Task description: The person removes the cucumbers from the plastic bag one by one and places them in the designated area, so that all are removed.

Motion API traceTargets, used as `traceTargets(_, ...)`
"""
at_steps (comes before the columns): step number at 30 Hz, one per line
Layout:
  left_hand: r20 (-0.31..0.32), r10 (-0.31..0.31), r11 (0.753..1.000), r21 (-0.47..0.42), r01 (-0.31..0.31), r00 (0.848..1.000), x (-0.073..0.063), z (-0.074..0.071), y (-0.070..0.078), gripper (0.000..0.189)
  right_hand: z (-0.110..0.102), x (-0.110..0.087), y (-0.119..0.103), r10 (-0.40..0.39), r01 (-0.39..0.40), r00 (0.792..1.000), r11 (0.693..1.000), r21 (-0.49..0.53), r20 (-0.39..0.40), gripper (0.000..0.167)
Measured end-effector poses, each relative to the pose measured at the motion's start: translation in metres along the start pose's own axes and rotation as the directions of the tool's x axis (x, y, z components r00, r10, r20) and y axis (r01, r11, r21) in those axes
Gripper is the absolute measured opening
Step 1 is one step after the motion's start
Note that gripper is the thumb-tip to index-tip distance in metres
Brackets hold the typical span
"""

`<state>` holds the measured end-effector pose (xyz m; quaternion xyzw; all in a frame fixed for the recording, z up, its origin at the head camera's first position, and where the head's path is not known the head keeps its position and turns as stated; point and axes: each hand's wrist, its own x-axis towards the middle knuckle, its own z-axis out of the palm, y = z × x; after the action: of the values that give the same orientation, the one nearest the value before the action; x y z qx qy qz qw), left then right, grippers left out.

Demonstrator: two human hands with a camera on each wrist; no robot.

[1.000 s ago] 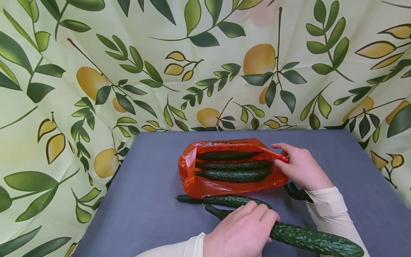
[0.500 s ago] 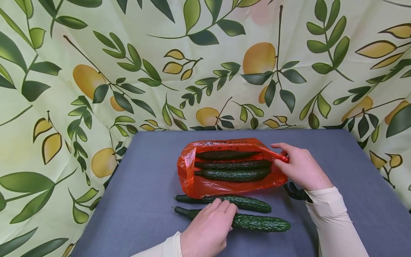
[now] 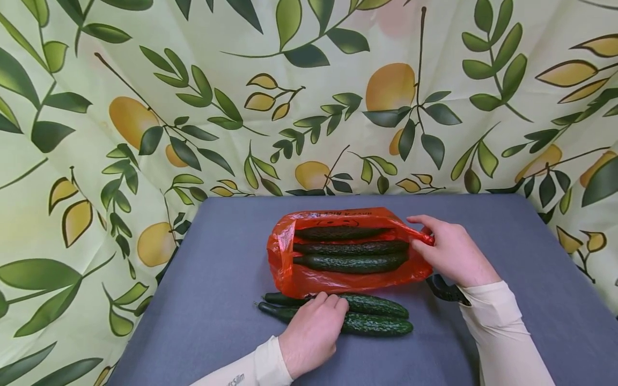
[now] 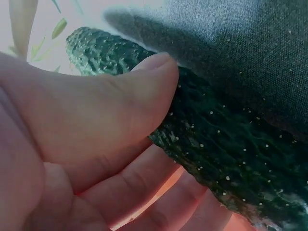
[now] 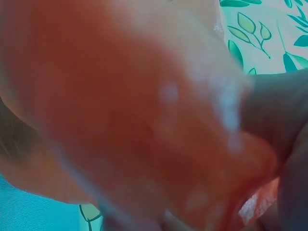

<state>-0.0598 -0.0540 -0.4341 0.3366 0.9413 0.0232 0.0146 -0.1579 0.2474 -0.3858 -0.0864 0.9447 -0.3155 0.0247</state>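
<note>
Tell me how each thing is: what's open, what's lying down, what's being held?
Bag: open
Bagged cucumbers: lying side by side
Far cucumber: lying outside the bag
Near cucumber: held, beside far one
Left hand: gripping near cucumber
Right hand: pinching the bag
Cloth: hanging, creased

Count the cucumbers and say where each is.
5. Inside the red bag: back cucumber, middle cucumber, front cucumber. In front of it: a farther cucumber and a nearer cucumber held by the left hand. More may be hidden inside.

Grey-blue table (image 3: 212,257); on it, red bag (image 3: 333,281); two cucumbers (image 3: 379,324) alongside
</note>
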Motion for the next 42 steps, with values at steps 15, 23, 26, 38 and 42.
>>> traceTargets(15,0.007,-0.047,0.998,0.042,0.047,0.999,0.000,0.006,0.007,0.032,0.000,0.002,-0.003,0.002,-0.002,1.000,1.000,-0.008,0.009,0.052)
traceTargets(23,-0.023,-0.085,0.996,0.023,0.085,0.996,0.005,0.008,0.007,0.027,0.001,0.002,-0.002,0.011,-0.011,1.000,1.000,0.002,0.014,0.051)
traceTargets(26,0.007,-0.088,0.996,0.003,0.088,0.996,0.005,0.009,0.007,0.030,0.001,0.002,-0.002,0.021,-0.021,1.000,1.000,0.003,0.021,0.051)
traceTargets(38,-0.021,-0.095,0.995,-0.019,0.095,0.995,0.002,0.010,0.007,0.024,0.001,0.002,-0.002,0.023,-0.023,0.999,1.000,0.008,0.033,0.052)
traceTargets(42,-0.029,-0.100,0.995,-0.012,0.100,0.995,0.001,0.008,0.006,0.021,0.001,0.002,-0.003,0.024,-0.024,0.999,1.000,0.009,0.032,0.052)
